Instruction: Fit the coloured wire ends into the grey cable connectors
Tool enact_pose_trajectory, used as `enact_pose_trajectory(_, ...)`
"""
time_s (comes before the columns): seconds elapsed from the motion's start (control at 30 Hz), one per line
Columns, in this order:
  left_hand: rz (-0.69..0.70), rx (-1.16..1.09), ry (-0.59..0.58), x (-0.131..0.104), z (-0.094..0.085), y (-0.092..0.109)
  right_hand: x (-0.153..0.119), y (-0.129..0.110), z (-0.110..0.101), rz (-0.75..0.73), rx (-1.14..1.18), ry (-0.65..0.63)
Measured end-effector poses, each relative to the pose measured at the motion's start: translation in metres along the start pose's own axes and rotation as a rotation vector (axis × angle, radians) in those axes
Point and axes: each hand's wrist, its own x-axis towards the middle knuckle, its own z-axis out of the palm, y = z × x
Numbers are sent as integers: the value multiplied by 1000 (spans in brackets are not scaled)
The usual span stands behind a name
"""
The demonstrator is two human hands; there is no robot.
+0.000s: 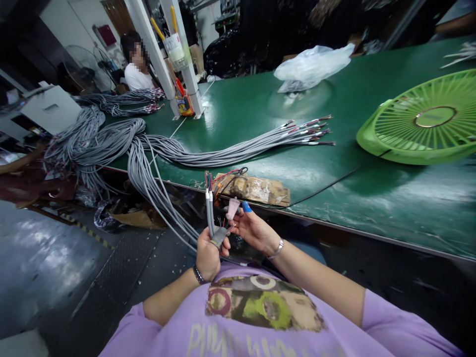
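many grey cables [92, 144] lie looped over the left end of the green counter [327, 193], beside a white box [52, 106]. at the far left edge, someone's bare forearm [22, 159] reaches toward them. farther back, a person [139, 74] in a white top is near another cable bundle [122, 102]. next come two pale posts, with a clear cup [175, 51] of yellow-handled tools and, lower down, a pouch [185, 105] with a red-handled tool in it. from the loops, one long bundle [223, 152] runs right along the counter, its coloured wire ends bare, while other strands hang over the front edge toward the hands. the left hand [208, 253] is closed, thumb over a flat grey piece [220, 236], with two cut cables [210, 208] standing upright beside it. just right, the right hand [251, 228], blue wrap on one finger, has its fingertips bent in at thin coloured wires [231, 228]; whether they pinch them, i cannot tell. a worn wooden block [260, 190] sits at the edge behind. beyond are a clear plastic bag [312, 67] and a green fan [427, 119].
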Motion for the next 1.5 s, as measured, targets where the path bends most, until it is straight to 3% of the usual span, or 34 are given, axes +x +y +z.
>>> enact_pose_trajectory(0.17, 2, 24, 8, -3, -5, -3, -21, 4, 3, -2, -309, -92)
enact_pose_trajectory(0.33, 40, 75, -42, -3, -8, -9, -31, 5, 15, -154, -555, -36)
enact_pose_trajectory(0.47, 30, 143, -108, -5, -10, -10, -31, 1, 16, -185, -644, -30)
enact_pose_trajectory(0.7, 34, 164, -106, -5, -10, -9, -30, -1, 16, -187, -696, -10)
enact_pose_trajectory(0.9, -93, 241, -318, -2, -10, -1, -30, -7, 19, -130, -724, -49)
enact_pose_trajectory(0.97, -105, 238, -323, -1, -9, 0, -29, -6, 17, -109, -702, -33)
enact_pose_trajectory(1.17, -50, 123, -153, -1, -6, -1, -17, 3, 6, -94, -470, 130)
enact_pose_trajectory(1.37, -35, 29, -125, -1, 1, 8, -4, -3, -1, 5, -116, 42)
enact_pose_trajectory(1.5, -50, -7, -135, 5, 7, 13, 4, -8, 4, -47, -140, -34)
